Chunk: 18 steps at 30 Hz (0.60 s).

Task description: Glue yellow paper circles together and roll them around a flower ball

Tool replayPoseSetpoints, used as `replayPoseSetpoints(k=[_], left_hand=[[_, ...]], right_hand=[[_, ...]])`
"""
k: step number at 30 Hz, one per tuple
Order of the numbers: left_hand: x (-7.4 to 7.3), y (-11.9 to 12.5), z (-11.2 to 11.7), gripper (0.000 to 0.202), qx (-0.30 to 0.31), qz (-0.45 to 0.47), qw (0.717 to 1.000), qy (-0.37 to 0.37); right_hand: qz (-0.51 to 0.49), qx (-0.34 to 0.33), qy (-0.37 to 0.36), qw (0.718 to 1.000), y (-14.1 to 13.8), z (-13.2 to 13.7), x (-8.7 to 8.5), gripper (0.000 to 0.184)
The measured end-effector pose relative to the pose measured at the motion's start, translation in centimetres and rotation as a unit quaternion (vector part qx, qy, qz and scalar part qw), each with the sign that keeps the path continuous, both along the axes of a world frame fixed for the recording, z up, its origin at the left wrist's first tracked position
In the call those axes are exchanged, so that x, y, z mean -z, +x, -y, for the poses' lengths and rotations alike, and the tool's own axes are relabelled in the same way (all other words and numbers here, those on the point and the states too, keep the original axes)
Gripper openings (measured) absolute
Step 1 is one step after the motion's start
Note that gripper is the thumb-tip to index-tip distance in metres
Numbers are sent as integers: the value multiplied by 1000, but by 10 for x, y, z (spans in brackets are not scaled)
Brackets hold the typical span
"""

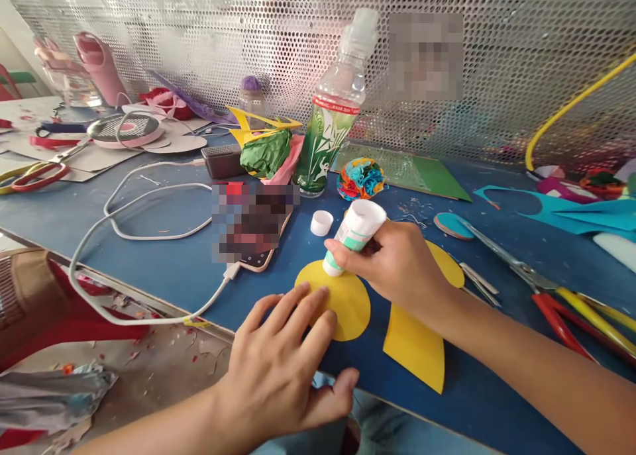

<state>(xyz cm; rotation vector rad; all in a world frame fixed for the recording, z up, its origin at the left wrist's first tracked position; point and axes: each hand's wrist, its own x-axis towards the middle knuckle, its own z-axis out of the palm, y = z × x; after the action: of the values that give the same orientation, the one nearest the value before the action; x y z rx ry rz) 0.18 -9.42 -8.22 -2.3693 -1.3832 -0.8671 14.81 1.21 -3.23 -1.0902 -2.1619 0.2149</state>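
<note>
My right hand [397, 263] is closed around a white and green glue stick [355, 233], held tilted with its lower end on the far part of a yellow paper circle [348, 309]. With fingers spread, my left hand [285, 362] presses its fingertips on the circle's left side. The white cap [322, 223] stands on the table just beyond the circle. Beneath my right forearm lies a curved yellow paper piece [417, 349], partly covered. Another rounded yellow paper piece [447, 266] shows behind my right wrist.
A phone [258, 256] with a white cable [144, 321] lies to the left. Behind stand a green-labelled bottle [330, 124] and a colourful paper ball [362, 178]. Scissors [534, 279] with red and yellow handles lie right, near blue paper scraps [571, 213]. A perforated metal panel [209, 38] closes the back.
</note>
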Motion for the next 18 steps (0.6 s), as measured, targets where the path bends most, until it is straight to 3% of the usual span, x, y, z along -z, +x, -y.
replayPoseSetpoints(k=[7, 18], left_hand=[[-2, 1, 0, 33, -8, 1, 1000, 9], [-1, 1, 2, 27, -6, 21, 1000, 7]], right_hand=[[42, 13, 48, 998, -7, 2, 0, 30], [10, -11, -21, 1000, 18, 30, 2, 27]])
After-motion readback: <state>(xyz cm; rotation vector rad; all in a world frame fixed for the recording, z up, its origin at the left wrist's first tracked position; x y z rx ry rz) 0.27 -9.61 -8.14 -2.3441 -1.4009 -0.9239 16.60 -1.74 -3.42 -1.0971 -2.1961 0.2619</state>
